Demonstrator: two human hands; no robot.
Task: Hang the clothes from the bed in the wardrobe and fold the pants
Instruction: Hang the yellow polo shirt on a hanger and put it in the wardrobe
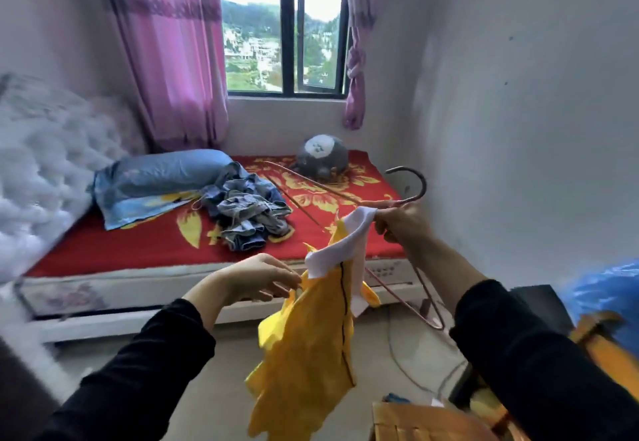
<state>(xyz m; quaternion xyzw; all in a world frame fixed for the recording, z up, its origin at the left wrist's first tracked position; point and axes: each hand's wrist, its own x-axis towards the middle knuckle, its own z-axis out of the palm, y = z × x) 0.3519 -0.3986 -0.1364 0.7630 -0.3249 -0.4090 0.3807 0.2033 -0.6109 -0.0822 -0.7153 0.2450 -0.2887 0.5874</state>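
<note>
With right hand (401, 224) gripped hanger (378, 202) at its neck, frame running 11 to 5 o'clock; with left hand (257, 279) pinched yellow shirt (311, 337), draped toward 7 o'clock.

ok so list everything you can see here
window: one, dark frame, far wall
curtains: two, pink, beside window
bed: one, red flowered sheet, below window
pillow: one, blue, on bed
jeans: one pile, blue, on bed
cushion: one, grey, bed's far end
shirt: one, yellow, white collar, foreground
hanger: one, pinkish, above shirt
left hand: one, fingers pinch shirt
right hand: one, grips hanger
</note>
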